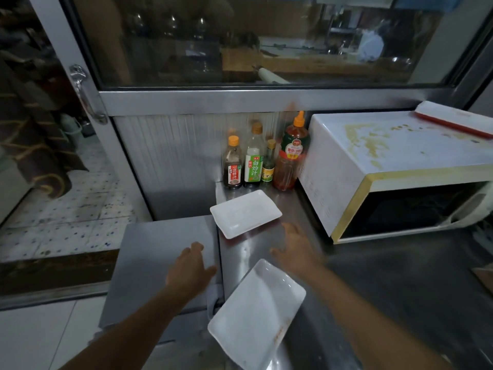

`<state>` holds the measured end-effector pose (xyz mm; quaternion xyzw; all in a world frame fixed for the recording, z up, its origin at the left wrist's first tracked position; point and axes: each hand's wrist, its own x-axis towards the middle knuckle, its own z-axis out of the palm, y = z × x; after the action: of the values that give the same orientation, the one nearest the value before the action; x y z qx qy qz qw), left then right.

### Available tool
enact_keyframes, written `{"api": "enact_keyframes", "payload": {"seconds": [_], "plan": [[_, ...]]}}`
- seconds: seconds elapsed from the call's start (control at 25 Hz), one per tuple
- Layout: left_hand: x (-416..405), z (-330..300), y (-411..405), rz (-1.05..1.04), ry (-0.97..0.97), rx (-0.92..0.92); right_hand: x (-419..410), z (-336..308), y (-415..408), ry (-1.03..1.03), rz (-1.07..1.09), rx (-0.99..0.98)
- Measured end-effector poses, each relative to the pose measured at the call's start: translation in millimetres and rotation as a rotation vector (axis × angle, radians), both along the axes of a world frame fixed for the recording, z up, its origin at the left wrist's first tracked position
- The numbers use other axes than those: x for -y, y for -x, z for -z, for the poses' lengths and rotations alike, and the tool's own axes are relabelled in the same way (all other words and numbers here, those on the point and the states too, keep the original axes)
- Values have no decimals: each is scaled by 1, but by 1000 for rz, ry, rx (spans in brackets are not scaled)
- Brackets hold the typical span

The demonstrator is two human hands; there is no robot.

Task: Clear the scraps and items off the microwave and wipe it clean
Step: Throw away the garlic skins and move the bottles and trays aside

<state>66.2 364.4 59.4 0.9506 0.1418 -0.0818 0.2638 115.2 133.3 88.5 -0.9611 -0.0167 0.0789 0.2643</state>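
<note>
Both hands hold nothing right now. Her or his left hand is stretched out flat with loose fingers over a grey box lid, and the right hand is spread open just above the shiny metal counter; it looks blurry. The microwave sits on the counter to the right, well away from both hands. It is white with yellowed edges and a dark door. Its top is dirty, with yellow-brown stains and little crumbs spread across it. One white tray with a red rim lies on the back right corner of the top, sticking out past the edge. Just left of the microwave, against the ribbed metal wall, four bottles stand in a row: a big red sauce bottle with an orange cap, a small green bottle, a tall bottle with a green label, and a dark sauce bottle. In front of them a white plate lies flat on the counter, between the bottles and the hands. Another white plate lies nearer, below the right hand, tilted over the counter's edge. Above it all is a big window with a metal frame.
</note>
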Motion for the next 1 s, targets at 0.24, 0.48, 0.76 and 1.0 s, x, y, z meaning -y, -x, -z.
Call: {"api": "enact_keyframes", "payload": {"seconds": [0.24,0.48,0.76,1.0], "plan": [[8,21,40,103,-7,-26,8,12,43,70,53,-52],[17,35,74,3,106,-133,20,31,51,82,17,-144],[49,61,94,-237,116,-217,37,67,23,114,-141,-224],[78,74,98,-527,106,-160,47,81,5,89,-285,-178]]}}
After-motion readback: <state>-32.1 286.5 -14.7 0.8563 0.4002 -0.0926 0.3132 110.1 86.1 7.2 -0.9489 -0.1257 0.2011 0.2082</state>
